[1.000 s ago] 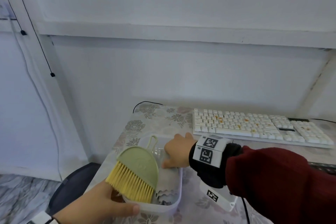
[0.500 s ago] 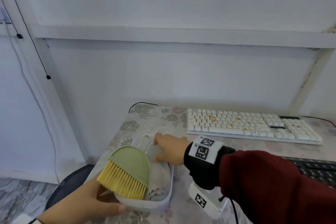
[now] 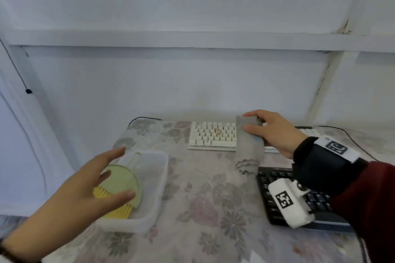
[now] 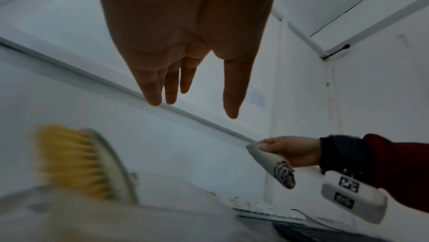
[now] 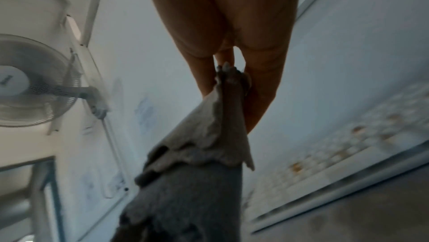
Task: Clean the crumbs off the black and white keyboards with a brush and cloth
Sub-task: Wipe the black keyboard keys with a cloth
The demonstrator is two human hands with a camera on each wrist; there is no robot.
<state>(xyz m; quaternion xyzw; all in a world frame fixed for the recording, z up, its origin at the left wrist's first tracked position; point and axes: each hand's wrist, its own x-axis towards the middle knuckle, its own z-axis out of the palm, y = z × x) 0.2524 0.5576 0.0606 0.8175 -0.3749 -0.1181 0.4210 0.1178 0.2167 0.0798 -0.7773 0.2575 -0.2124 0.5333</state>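
Observation:
My right hand pinches a grey cloth that hangs over the white keyboard, whose keys carry orange crumbs. The same cloth dangles from my fingers in the right wrist view. The black keyboard lies near the front right, partly under my right wrist. A green brush with yellow bristles lies in the translucent tray at the left. My left hand hovers over the brush with straight spread fingers and holds nothing; the left wrist view shows the brush below the fingers.
A floral tablecloth covers the table, which ends at the left beside the tray. Black cables run along the wall behind the white keyboard. A wall fan shows in the right wrist view.
My right hand took the cloth out of the tray and carried it right, over the white keyboard. My left hand let go of the tray's edge and rose over the brush.

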